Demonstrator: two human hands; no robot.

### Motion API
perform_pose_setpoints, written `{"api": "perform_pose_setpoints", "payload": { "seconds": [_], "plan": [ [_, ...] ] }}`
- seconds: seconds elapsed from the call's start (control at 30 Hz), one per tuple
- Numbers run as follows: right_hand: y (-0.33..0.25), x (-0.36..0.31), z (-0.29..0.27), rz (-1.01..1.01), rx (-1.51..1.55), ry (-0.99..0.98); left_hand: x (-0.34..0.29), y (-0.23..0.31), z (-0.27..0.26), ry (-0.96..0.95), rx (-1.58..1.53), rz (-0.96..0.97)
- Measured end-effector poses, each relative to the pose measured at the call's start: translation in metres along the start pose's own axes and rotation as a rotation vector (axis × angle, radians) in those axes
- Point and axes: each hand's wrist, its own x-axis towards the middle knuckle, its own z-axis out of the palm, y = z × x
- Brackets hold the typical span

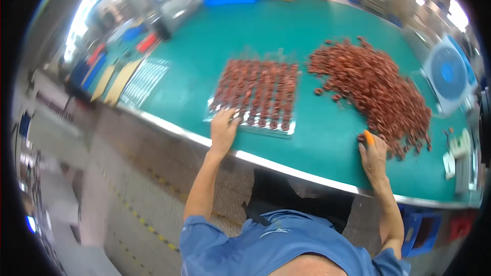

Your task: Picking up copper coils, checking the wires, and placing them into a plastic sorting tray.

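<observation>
Hands well apart. Left hand (223, 129) has its fingers on the near edge of a clear tray (281, 132); can't tell if it's pinching or just resting. Right hand (376, 153) is closed on an orange item (369, 138), probably a small tool, at the near edge of the loose pile (381, 84).

Tray lies flat on the green worktop (317, 158), ahead of the left hand, with rows of reddish-brown parts (255, 89).

Handling, my read: tray light, thin, flexy, a bit slick; hold by the bare rim, both sides if lifting, keep level or parts roll. Parts look small, light, fairly stiff; take singly by the outer edge. Orange item: grip its body.

Markings: none readable; pale mark (274, 232) on the blue shirt (307, 230) too blurred.
</observation>
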Motion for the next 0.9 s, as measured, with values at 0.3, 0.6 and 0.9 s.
{"api": "perform_pose_setpoints", "payload": {
  "seconds": [0.3, 0.6, 0.9],
  "plan": [
    [-0.03, -0.012, -0.005, -0.091, 0.01, -0.043, -0.042, 0.028, -0.039, 0.144, -0.369, -0.442],
    [0.009, -0.001, 0.008, -0.003, 0.214, 0.321, -0.065, 0.088, -0.028, 0.021, -0.829, -0.512],
    [-0.103, 0.02, -0.022, 0.256, 1.272, 0.171, -0.069, 0.174, 0.074, -0.453, -1.081, -0.284]
  ]
}}
